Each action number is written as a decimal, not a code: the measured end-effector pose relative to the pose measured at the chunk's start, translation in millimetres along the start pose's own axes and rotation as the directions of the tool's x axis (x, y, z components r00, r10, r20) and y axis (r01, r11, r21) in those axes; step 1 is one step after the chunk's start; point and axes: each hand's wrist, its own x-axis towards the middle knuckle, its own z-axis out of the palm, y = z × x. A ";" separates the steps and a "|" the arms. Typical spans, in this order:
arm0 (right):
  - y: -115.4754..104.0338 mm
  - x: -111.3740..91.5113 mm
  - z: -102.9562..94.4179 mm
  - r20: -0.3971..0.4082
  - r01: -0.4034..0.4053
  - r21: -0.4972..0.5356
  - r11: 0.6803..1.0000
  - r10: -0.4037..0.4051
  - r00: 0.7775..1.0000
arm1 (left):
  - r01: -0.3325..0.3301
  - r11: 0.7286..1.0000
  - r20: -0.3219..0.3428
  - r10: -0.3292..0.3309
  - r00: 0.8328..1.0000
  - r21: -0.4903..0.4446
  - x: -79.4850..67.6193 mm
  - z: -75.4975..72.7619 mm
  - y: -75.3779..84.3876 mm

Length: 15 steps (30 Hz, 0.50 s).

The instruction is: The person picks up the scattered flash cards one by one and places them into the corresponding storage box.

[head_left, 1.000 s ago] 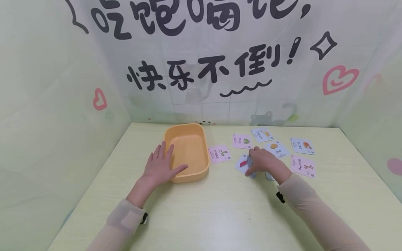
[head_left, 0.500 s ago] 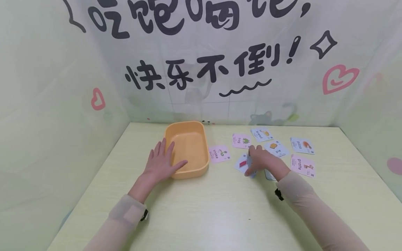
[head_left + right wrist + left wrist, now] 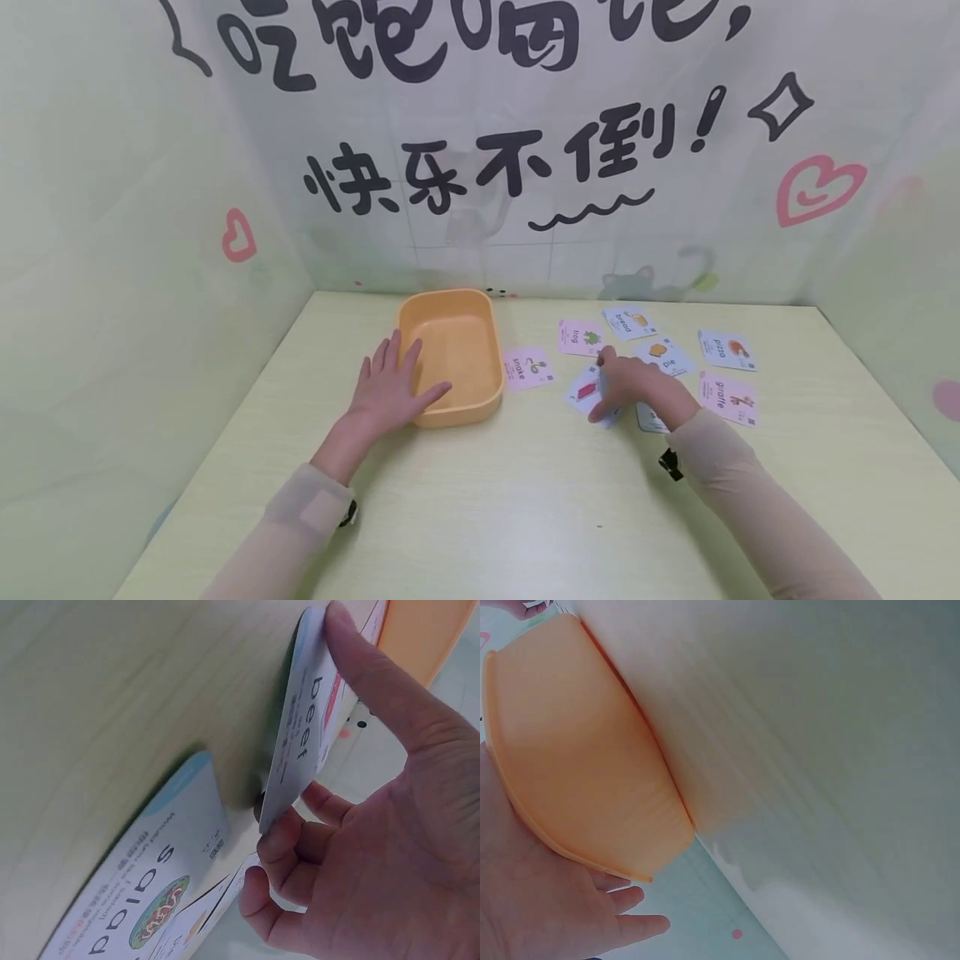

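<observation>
In the head view my left hand (image 3: 384, 392) rests spread over the left rim of the orange tray (image 3: 459, 358), its fingers straight. The left wrist view shows the tray's outer wall (image 3: 592, 750) beside the palm. My right hand (image 3: 637, 383) pinches a blue-edged "beef" card (image 3: 585, 390) between thumb and fingers. Seen from the right wrist, that beef card (image 3: 296, 727) stands tilted, held at opposite edges. A "salad" card (image 3: 161, 877) lies close to it, partly hidden under my right wrist in the head view.
Pink snake (image 3: 529, 368) and frog (image 3: 580, 337) cards lie between the tray and my right hand. Behind the hand are bread (image 3: 630, 322) and pie (image 3: 666, 357) cards; pizza (image 3: 727, 350) and giraffe (image 3: 729, 398) cards lie farther right. A printed curtain closes off the back.
The tray has slid slightly toward the back with my left hand on it. My right hand stays at the beef card, which now looks a little more turned and raised.
</observation>
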 end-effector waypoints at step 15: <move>-5.4 0.7 -21.0 -0.204 0.231 0.200 0.952 -0.190 0.960 | 0.004 1.000 -0.019 -0.004 1.000 0.004 -1.4 1.3 1.2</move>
